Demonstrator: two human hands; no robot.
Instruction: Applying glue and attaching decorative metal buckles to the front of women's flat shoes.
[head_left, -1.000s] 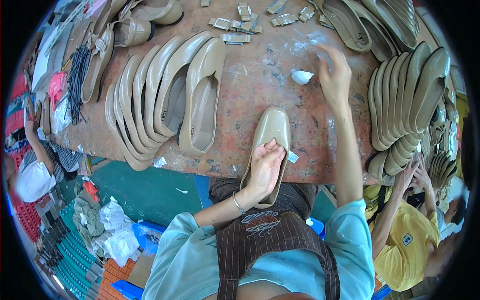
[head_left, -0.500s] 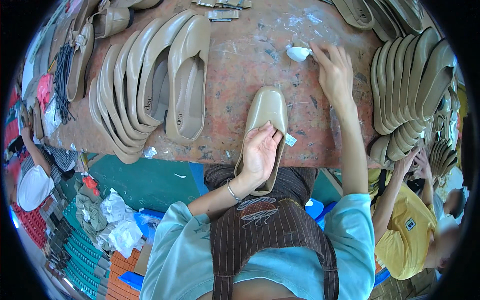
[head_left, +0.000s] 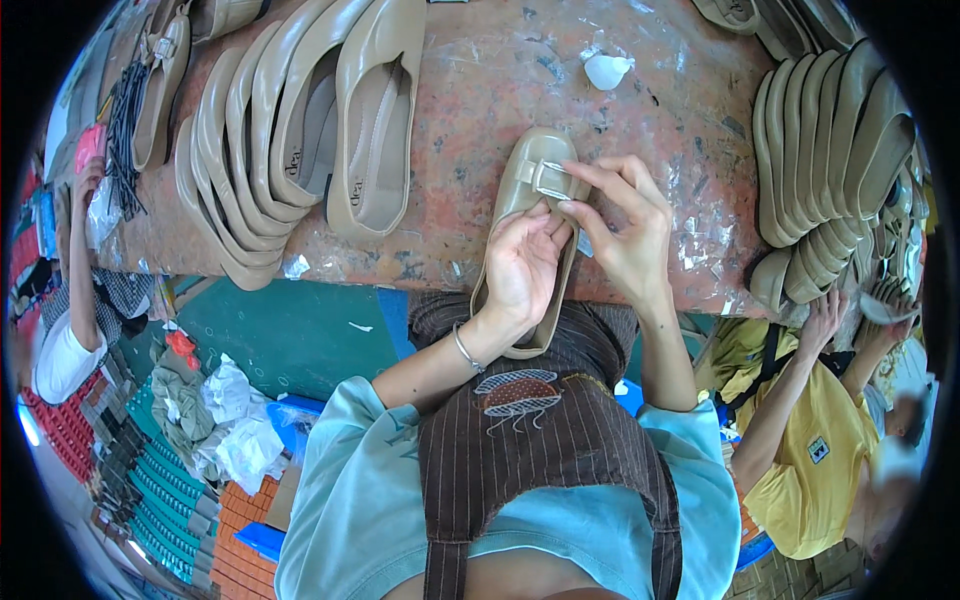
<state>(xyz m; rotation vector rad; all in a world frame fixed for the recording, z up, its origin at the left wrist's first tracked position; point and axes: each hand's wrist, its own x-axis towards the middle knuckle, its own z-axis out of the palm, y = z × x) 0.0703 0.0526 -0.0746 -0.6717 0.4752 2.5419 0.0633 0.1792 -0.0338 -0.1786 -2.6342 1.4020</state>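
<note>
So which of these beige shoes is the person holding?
The slip-on in the left hand, the right hand at a bow ornament over it; neither touches the other shoes.

A shoe workshop: a row of matching shoes (head_left: 262, 130) at upper left, another row (head_left: 832, 140) at upper right, a scuffed table (head_left: 480, 110) between, a co-worker (head_left: 812, 470) at lower right.

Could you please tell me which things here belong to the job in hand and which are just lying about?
In hand:
beige shoe, held by left hand
buckled bow, pinched by right hand

Apparently just lying about:
crumpled white bags
olive cloth
</note>
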